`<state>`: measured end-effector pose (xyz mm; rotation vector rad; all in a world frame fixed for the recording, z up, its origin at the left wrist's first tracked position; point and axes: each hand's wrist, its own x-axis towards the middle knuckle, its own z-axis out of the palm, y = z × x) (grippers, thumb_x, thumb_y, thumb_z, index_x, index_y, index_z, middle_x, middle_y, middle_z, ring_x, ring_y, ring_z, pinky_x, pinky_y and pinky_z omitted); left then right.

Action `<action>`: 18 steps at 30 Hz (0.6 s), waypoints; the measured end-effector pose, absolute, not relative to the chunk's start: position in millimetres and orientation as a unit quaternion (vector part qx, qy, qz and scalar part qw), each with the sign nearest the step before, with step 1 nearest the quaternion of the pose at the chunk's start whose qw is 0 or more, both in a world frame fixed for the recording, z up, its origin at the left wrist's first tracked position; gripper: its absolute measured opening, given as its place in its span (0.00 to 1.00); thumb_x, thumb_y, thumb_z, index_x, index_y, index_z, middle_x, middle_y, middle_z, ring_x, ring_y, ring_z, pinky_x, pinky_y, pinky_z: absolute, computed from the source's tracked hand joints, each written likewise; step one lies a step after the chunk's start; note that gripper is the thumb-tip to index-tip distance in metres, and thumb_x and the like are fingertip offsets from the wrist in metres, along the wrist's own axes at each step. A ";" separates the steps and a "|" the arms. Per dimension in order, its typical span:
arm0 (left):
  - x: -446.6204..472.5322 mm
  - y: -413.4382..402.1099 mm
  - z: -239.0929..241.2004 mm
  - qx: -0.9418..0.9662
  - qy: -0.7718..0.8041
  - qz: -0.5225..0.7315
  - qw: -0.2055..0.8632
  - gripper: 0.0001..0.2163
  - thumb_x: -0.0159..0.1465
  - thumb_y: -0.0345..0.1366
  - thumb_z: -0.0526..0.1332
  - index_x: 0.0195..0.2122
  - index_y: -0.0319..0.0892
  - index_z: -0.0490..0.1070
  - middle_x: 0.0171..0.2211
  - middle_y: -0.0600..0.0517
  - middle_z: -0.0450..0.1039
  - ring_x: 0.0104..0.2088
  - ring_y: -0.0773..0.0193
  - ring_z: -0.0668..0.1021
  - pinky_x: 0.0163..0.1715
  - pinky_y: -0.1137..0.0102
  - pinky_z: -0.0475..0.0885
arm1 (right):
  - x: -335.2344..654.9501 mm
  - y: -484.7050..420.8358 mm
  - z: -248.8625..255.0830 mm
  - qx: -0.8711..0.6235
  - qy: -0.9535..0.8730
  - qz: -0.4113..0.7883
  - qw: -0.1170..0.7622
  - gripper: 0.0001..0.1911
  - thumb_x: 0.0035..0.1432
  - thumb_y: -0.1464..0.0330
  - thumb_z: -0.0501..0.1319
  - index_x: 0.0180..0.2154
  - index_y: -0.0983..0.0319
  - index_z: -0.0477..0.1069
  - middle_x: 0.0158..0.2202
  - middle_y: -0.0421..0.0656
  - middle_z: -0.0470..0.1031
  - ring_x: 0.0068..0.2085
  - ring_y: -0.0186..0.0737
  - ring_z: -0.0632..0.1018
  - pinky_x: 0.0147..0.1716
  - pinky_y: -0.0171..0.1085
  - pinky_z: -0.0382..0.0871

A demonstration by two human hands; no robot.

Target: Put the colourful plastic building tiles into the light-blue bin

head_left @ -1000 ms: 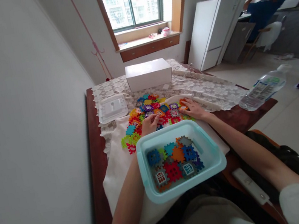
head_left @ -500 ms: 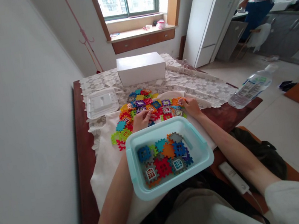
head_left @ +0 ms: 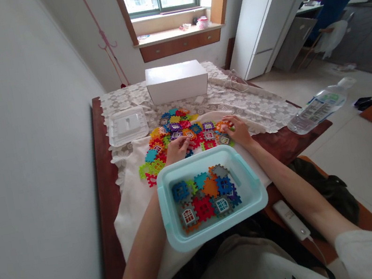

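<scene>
While both hands work at the far side of a tub, the view looks down from the person's head over a table by a white wall.

Left hand: the left hand (head_left: 177, 149) rests curled on the near edge of a heap of interlocking tiles (head_left: 180, 136); its fingers seem to close on a piece, but which one I cannot tell.

Right hand: the right hand (head_left: 237, 130) lies at the heap's right end, fingertips pinching an orange tile (head_left: 224, 126).

Tiles: bright plastic squares with toothed edges (some with small white windows) are spread on a white cloth (head_left: 134, 200) just beyond the tub.

Tub: a pale turquoise tub (head_left: 253, 197) sits at the table's near edge, against the person's lap, with about a dozen tiles already lying flat inside.

Handling advice: as a judgement, each tile is best pinched by its edges and lifted clear, since the teeth may snag on neighbours and drag them along.

Elsewhere: a clear lid (head_left: 127, 125) lies left of the heap, a white box (head_left: 177, 81) stands beyond it, and a water bottle (head_left: 319, 105) lies at the right edge. Another person stands far off in the kitchen.
</scene>
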<state>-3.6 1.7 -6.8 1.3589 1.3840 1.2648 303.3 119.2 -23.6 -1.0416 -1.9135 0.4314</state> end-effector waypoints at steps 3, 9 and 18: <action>-1.8 -0.4 -2.8 0.536 0.545 0.503 0.403 0.23 0.67 0.58 0.69 0.45 0.41 0.83 0.37 0.44 0.88 0.34 0.55 0.87 0.31 0.66 0.79 | 301.7 116.8 -23.0 -0.414 -0.795 0.157 0.414 0.19 0.68 0.61 0.61 0.56 0.62 0.79 0.61 0.57 0.81 0.62 0.56 0.82 0.65 0.55 0.76; -0.6 -3.1 0.9 0.536 0.547 0.502 0.402 0.23 0.67 0.58 0.69 0.45 0.41 0.83 0.37 0.44 0.88 0.34 0.55 0.87 0.31 0.66 0.80 | 297.2 115.7 -29.9 -0.519 -0.789 0.088 0.318 0.26 0.71 0.56 0.63 0.63 0.61 0.77 0.72 0.56 0.74 0.73 0.65 0.72 0.76 0.69 0.55; -0.9 -4.9 -2.3 0.549 0.561 0.486 0.385 0.22 0.69 0.57 0.67 0.47 0.41 0.84 0.41 0.43 0.88 0.37 0.54 0.87 0.34 0.65 0.81 | 301.0 115.2 -30.1 -0.510 -0.772 0.157 0.344 0.14 0.64 0.54 0.70 0.43 0.57 0.82 0.78 0.51 0.66 0.78 0.66 0.65 0.78 0.72 0.46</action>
